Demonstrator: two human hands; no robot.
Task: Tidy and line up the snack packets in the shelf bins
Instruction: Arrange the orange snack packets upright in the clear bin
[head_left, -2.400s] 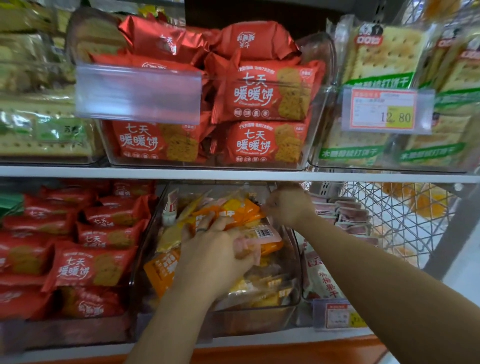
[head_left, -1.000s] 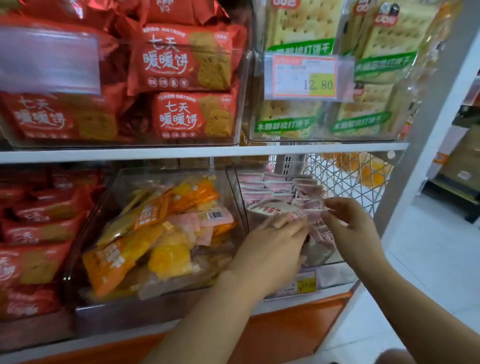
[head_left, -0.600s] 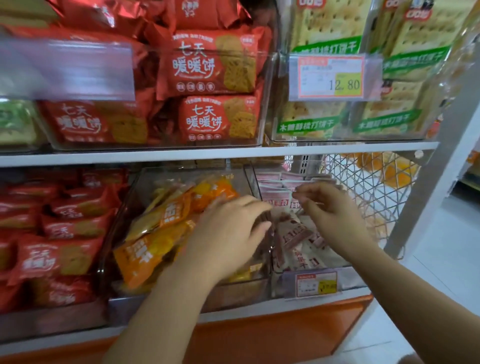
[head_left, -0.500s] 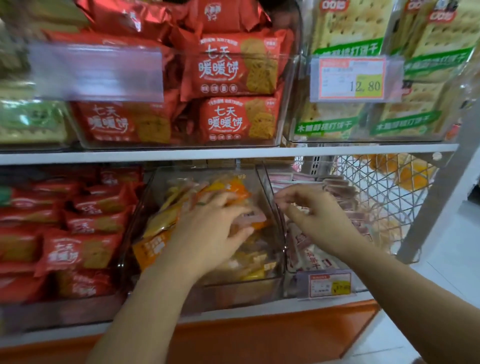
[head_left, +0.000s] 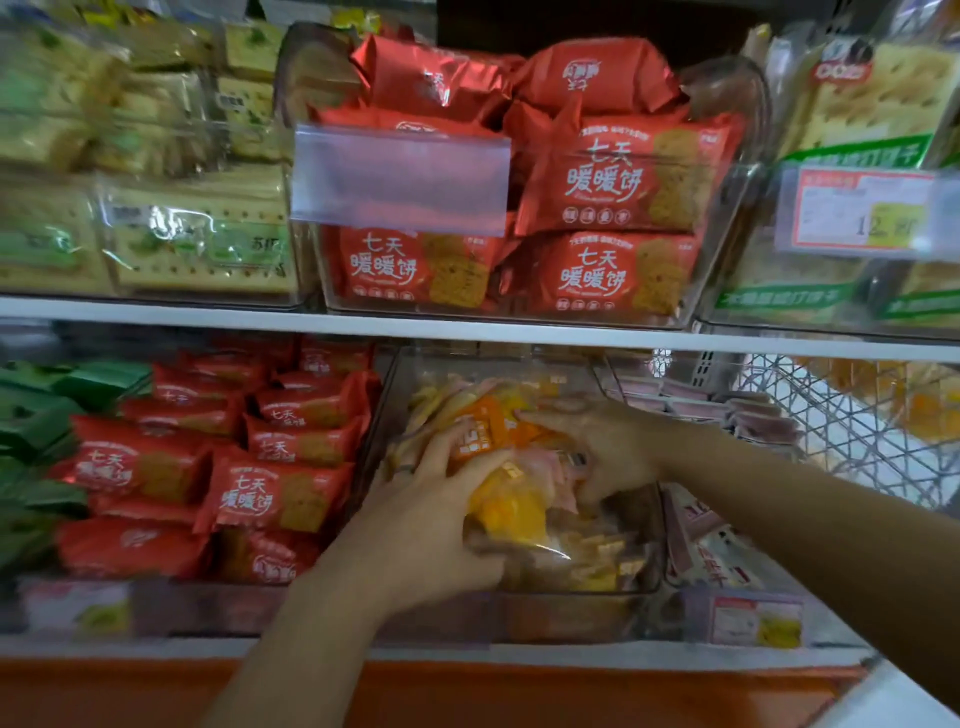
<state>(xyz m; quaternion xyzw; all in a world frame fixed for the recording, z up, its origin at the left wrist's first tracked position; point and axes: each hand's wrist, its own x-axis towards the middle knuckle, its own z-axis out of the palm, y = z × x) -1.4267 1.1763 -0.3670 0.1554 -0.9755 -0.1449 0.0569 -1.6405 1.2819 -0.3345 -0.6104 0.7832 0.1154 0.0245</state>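
The clear bin (head_left: 563, 616) in the middle of the lower shelf (head_left: 519, 653) holds a loose heap of orange and yellow snack packets (head_left: 511, 506), and both hands are inside it. The left hand (head_left: 431, 525) comes in over the bin's front left corner, its fingers (head_left: 441, 447) curled round the left side of the heap and the thumb pressed across the top packets. The right hand (head_left: 613, 447) reaches in from the bin's right side with its fingers bent down onto the heap, so the packets are gripped between the two hands. Just left of the bin lie rows of red biscuit packets (head_left: 275, 493), and further left are green packets (head_left: 36, 415). Just right of the bin stand pale pink packets (head_left: 698, 540), with a wire basket (head_left: 841, 441) beyond them. Directly above the bin, an upper bin (head_left: 724, 223) filled with more red packets carries a blank label holder (head_left: 400, 179). Up and to the right of the bin hangs a price tag (head_left: 862, 213), its print blurred.
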